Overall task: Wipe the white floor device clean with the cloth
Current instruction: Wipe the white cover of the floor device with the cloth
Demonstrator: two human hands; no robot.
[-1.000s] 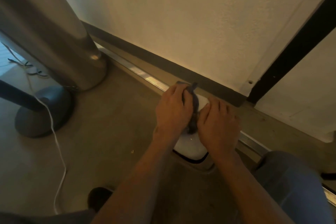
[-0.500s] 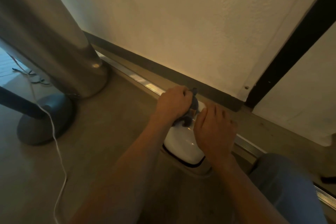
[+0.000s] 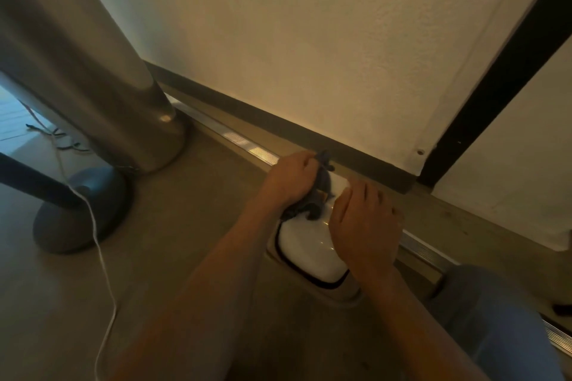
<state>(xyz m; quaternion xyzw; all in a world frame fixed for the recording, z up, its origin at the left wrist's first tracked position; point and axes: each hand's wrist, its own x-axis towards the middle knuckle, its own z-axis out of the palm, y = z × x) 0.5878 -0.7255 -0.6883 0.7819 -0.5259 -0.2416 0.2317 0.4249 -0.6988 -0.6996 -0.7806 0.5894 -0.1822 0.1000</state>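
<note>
A glossy white floor device [image 3: 309,249] with a black rim sits on the floor against the dark baseboard. My left hand [image 3: 291,178] grips a bunched dark grey-blue cloth [image 3: 318,192] and presses it on the device's far left part. My right hand [image 3: 363,226] rests on the device's right side, fingers laid over it and pointing toward the wall. Both hands hide the device's far end.
A large silver cylinder [image 3: 102,83] stands at the left, beside a dark round stand base [image 3: 80,213] with a white cable [image 3: 102,257] trailing over the floor. A metal floor strip [image 3: 247,145] runs along the wall. My knee [image 3: 495,318] in blue trousers is at lower right.
My left hand curled round the cloth and slid it back from the device's far end toward its left side; my right hand stayed resting on the device.
</note>
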